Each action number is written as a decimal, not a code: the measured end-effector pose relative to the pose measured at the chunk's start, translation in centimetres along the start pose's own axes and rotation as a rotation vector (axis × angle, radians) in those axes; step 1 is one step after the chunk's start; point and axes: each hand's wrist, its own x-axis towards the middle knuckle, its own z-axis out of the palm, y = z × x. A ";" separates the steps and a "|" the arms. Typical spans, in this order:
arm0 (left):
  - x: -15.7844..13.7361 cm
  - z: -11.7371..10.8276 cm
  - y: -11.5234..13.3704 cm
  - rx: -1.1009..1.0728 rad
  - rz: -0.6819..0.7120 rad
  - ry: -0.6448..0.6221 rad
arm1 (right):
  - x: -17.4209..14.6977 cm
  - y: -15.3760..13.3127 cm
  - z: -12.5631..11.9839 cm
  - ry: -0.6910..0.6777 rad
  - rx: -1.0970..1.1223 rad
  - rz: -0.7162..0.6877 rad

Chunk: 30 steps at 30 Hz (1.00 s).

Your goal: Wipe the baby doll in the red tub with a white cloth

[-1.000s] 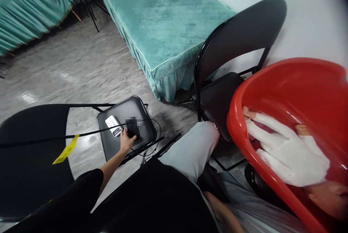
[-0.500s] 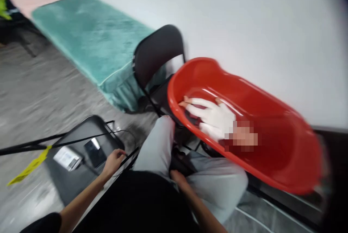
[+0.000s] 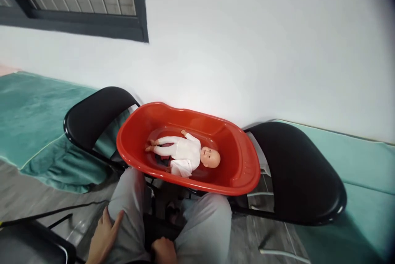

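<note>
a seated person faces a red plastic tub (image 3: 243, 161) that rests across two black folding chairs, the left chair (image 3: 92, 118) and the right chair (image 3: 296, 173), against a white wall. from my remote seat, the biggest change is the view itself: a second ago the head camera looked down and left at a small black stool with a phone on it, where the left hand was reaching; now it looks straight ahead and the whole tub sits in the centre. a baby doll (image 3: 185, 156) in white clothing lies on its back inside the tub, head toward the right chair, feet toward the left one.

the left hand (image 3: 103, 237) has come away from the stool and lies flat on the left thigh of the grey trousers (image 3: 203, 223), fingers (image 3: 117, 219) spread loosely and holding nothing. the right hand (image 3: 163, 251) sits low between the knees, knuckles curled; i cannot tell whether it grips anything. neither hand touches the tub or the doll. i read this as attention turning to the doll, with hands not yet on it.

teal-covered beds (image 3: 33, 120) flank the chairs, and a dark-framed window (image 3: 77, 1) sits upper left.
</note>
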 end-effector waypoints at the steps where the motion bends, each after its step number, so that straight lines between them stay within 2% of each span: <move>1: -0.2 -0.2 0.2 0.040 0.013 0.003 | 0.3 0.1 0.1 -0.003 0.025 0.011; 4: -0.3 -1.1 1.1 0.115 0.006 0.018 | 0.4 0.1 -0.6 0.012 0.116 0.062; 7: 0.0 -2.2 2.1 0.130 -0.058 0.057 | -1.0 0.6 -2.8 0.142 0.208 0.038; 10: 0.1 -3.4 2.9 0.146 -0.023 0.091 | -3.4 2.6 -5.8 0.373 0.277 0.014; 13: -0.1 -4.1 3.3 0.135 -0.035 0.137 | -5.3 6.2 -8.6 0.649 0.299 0.019; 16: -0.6 -4.3 3.2 0.063 -0.135 0.158 | -6.2 9.8 -10.1 0.909 0.290 0.049; 18: -1.2 -4.2 3.1 0.028 -0.138 0.170 | -6.4 11.2 -10.5 1.034 0.222 0.068; 20: -1.9 -4.0 3.1 0.033 -0.112 0.195 | -6.3 11.7 -10.5 1.098 0.137 0.095; 23: -2.9 -3.4 3.3 0.084 -0.080 0.232 | -6.1 11.3 -10.4 1.101 0.075 0.145; 27: -3.3 -3.1 4.4 0.169 -0.030 0.229 | -5.9 10.9 -10.5 1.089 0.092 0.146; 30: -2.7 -3.1 5.4 0.282 0.016 0.230 | -6.0 11.2 -10.4 1.169 0.154 0.145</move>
